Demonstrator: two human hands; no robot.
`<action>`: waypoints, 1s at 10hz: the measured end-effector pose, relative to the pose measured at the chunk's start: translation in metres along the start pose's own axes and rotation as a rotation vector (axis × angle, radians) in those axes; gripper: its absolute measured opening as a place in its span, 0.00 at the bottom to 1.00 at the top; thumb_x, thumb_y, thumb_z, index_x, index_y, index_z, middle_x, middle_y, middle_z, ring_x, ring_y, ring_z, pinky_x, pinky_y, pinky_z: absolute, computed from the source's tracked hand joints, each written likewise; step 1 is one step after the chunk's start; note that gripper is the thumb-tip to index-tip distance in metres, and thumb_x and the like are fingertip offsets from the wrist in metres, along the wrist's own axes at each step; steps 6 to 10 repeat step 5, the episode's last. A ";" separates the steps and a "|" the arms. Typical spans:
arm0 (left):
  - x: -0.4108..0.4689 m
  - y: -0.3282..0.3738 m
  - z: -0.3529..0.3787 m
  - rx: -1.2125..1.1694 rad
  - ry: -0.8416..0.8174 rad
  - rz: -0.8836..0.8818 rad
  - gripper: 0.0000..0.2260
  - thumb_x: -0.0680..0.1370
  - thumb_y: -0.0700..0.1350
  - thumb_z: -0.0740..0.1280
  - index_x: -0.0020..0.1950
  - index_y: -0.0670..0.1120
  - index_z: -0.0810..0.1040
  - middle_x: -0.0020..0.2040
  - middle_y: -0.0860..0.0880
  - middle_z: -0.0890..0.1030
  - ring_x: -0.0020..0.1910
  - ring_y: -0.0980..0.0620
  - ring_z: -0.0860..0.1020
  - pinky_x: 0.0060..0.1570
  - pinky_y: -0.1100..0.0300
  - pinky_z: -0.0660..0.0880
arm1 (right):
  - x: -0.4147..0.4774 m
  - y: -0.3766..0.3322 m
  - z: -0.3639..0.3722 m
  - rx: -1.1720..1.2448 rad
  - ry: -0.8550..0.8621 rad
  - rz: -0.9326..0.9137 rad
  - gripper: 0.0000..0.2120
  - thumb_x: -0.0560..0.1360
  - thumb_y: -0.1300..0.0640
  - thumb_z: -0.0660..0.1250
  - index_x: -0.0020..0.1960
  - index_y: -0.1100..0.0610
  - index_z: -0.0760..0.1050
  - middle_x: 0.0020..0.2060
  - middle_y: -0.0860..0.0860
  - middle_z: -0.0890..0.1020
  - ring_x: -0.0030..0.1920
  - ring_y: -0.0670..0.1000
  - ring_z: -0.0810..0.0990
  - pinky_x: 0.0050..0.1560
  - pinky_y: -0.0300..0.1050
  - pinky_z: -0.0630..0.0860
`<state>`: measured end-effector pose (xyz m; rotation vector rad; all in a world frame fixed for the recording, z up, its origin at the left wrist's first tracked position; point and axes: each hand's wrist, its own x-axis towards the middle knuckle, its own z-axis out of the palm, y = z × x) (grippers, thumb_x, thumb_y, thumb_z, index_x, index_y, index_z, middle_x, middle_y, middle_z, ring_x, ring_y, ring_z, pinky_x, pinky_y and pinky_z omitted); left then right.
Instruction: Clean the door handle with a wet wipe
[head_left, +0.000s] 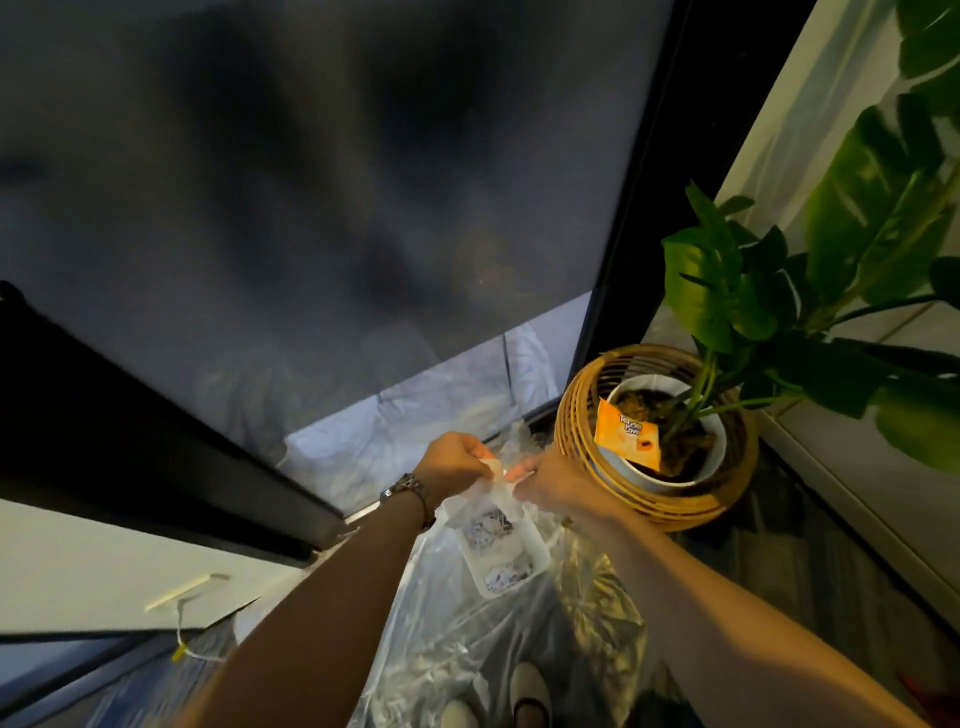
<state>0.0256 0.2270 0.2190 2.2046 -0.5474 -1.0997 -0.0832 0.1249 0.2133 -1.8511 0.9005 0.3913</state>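
Note:
My left hand (454, 460) and my right hand (553, 486) meet in the middle of the view, both pinching the top edge of a white wet wipe sachet (501, 545) with a dark printed pattern. The sachet hangs down from my fingers, tilted to the right. A watch sits on my left wrist. A pale bar-shaped door handle (184, 590) is fixed to a white panel at the lower left, well apart from both hands. An orange wipes pack (628, 434) lies in the plant pot just right of my right hand.
A large dark glass door (322, 182) with a black frame fills the upper left. A potted plant in a woven basket (660, 499) stands to the right against a white wall. Crinkled clear plastic sheet (467, 639) covers the floor, and my shoes show at the bottom.

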 end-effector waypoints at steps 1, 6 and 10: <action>0.005 -0.006 0.008 0.095 -0.034 -0.012 0.02 0.71 0.39 0.69 0.43 0.43 0.80 0.41 0.46 0.80 0.41 0.52 0.76 0.37 0.66 0.72 | -0.002 0.005 -0.001 -0.087 -0.111 0.052 0.11 0.74 0.64 0.65 0.56 0.65 0.77 0.36 0.55 0.74 0.37 0.52 0.73 0.35 0.41 0.70; -0.014 -0.009 0.008 0.209 -0.144 -0.067 0.05 0.72 0.39 0.67 0.46 0.42 0.80 0.41 0.45 0.79 0.39 0.49 0.78 0.28 0.70 0.71 | -0.010 0.018 -0.020 -0.147 -0.153 0.113 0.02 0.73 0.61 0.64 0.42 0.60 0.72 0.31 0.53 0.71 0.29 0.50 0.70 0.29 0.41 0.64; -0.014 -0.009 0.008 0.209 -0.144 -0.067 0.05 0.72 0.39 0.67 0.46 0.42 0.80 0.41 0.45 0.79 0.39 0.49 0.78 0.28 0.70 0.71 | -0.010 0.018 -0.020 -0.147 -0.153 0.113 0.02 0.73 0.61 0.64 0.42 0.60 0.72 0.31 0.53 0.71 0.29 0.50 0.70 0.29 0.41 0.64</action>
